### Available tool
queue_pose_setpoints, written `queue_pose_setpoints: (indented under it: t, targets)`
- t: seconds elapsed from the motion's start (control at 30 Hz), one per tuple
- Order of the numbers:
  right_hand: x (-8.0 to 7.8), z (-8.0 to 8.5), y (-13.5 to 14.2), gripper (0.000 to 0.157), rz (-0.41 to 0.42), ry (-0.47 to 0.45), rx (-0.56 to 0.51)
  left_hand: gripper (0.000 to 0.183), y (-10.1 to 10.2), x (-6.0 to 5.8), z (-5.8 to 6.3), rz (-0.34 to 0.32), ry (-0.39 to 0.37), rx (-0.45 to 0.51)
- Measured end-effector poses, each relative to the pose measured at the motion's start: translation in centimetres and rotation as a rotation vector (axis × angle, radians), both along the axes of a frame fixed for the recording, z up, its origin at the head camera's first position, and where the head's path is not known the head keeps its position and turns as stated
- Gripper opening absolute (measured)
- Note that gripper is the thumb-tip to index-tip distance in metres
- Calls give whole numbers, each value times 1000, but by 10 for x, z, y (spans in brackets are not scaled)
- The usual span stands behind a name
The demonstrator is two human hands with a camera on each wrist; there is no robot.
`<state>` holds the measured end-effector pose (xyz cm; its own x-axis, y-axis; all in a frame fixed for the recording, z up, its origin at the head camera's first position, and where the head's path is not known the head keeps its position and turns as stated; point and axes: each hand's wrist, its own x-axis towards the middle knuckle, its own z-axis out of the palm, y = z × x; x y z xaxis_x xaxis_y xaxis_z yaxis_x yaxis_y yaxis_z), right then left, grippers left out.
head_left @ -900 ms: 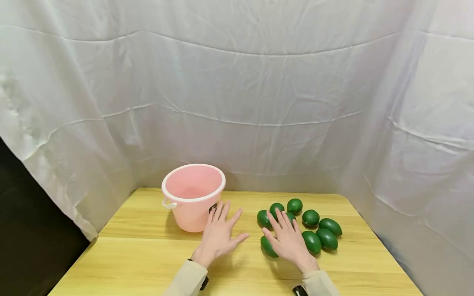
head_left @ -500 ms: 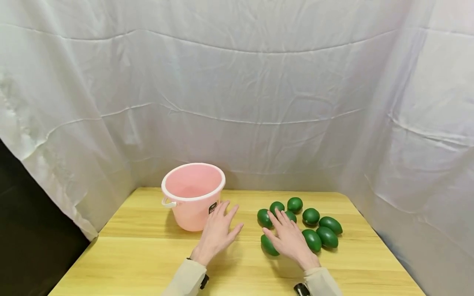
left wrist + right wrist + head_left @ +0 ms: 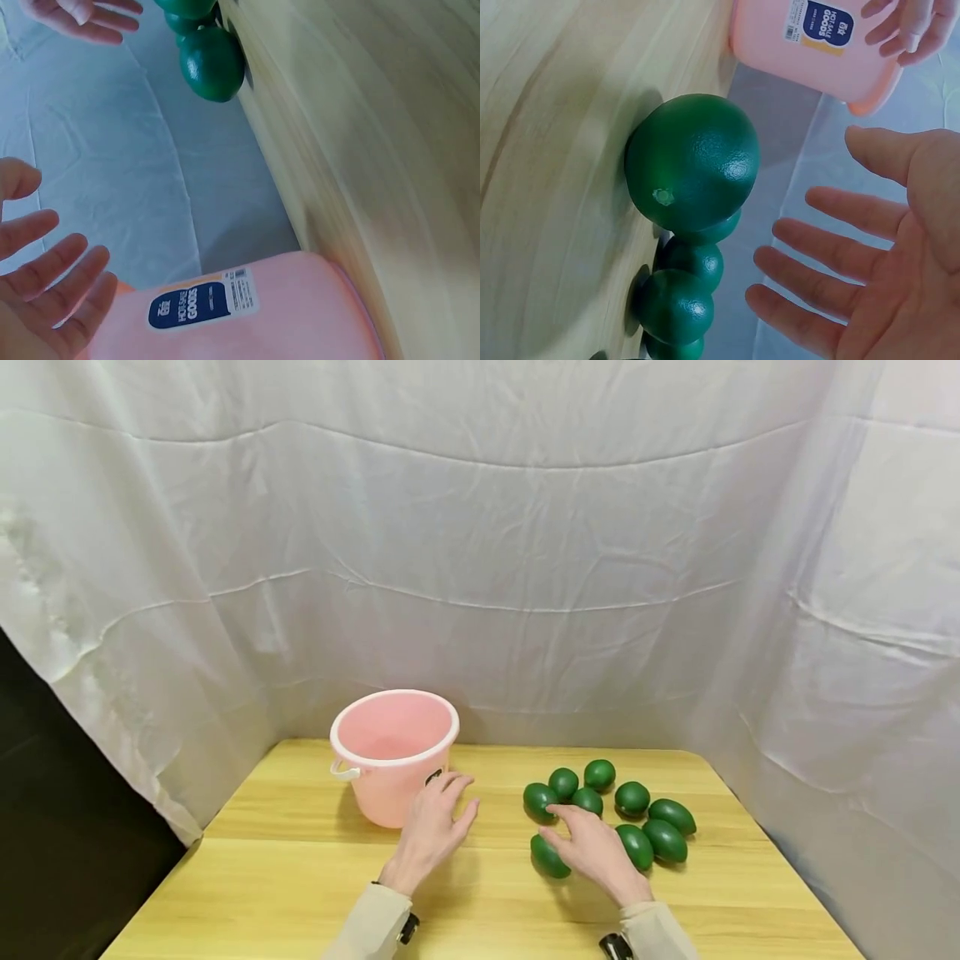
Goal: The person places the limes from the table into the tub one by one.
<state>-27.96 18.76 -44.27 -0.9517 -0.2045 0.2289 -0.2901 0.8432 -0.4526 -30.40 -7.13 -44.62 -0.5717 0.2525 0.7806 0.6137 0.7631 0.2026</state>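
A pink bucket [image 3: 386, 797] with a white rim stands upright at the table's back left, with nothing visible inside. My left hand [image 3: 429, 837] hovers in front of its right side, fingers apart and loosely bent, holding nothing. Several dark green, glossy, oval fruits [image 3: 633, 798] lie in a loose group to the right; their exact kind is unclear. Over the near left of that group is my right hand [image 3: 596, 850], relaxed and holding nothing. It partly covers the nearest fruit [image 3: 547, 857]. The right wrist view shows a gap between this hand's fingers [image 3: 821, 251] and the large fruit [image 3: 694, 161].
The wooden table [image 3: 262, 893] has bare surface at the front and left. White curtains [image 3: 487, 568] enclose its back and sides. A white handle [image 3: 345, 772] sits at the bucket's left. Each wrist wears a dark band, such as the right band [image 3: 617, 947].
Both hands' fingers have gone from spread and straight to more bent. The left hand has turned slightly and shifted left. Bucket and fruits stay where they were.
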Motion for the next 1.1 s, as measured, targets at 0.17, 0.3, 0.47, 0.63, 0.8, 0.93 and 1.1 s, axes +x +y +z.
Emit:
queue_pose_setpoints:
  t: [0.17, 0.3, 0.47, 0.63, 0.8, 0.93, 1.1]
  targets:
    - [-1, 0, -1, 41, 21, -5, 2, 18, -8, -4, 6, -18, 149, 77]
    - [-1, -1, -1, 34, 32, -19, 13, 15, -18, -7, 12, -21, 247, 140]
    - [-4, -4, 3, 32, 78, -12, 25, 15, -32, -10, 22, -25, 370, 230]
    - [-9, -7, 11, 32, 97, -51, -30, 32, -53, -18, 30, 91, 388, 253]
    - [-14, -12, 15, 41, 156, -121, -53, 60, -77, -25, 31, 230, 248, 261]
    - [-16, -15, 15, 52, 188, -145, -21, 74, -91, -29, 25, 281, 119, 260]
    - [-16, -17, 11, 54, 187, -113, 36, 86, -99, -31, 15, 315, -11, 287]
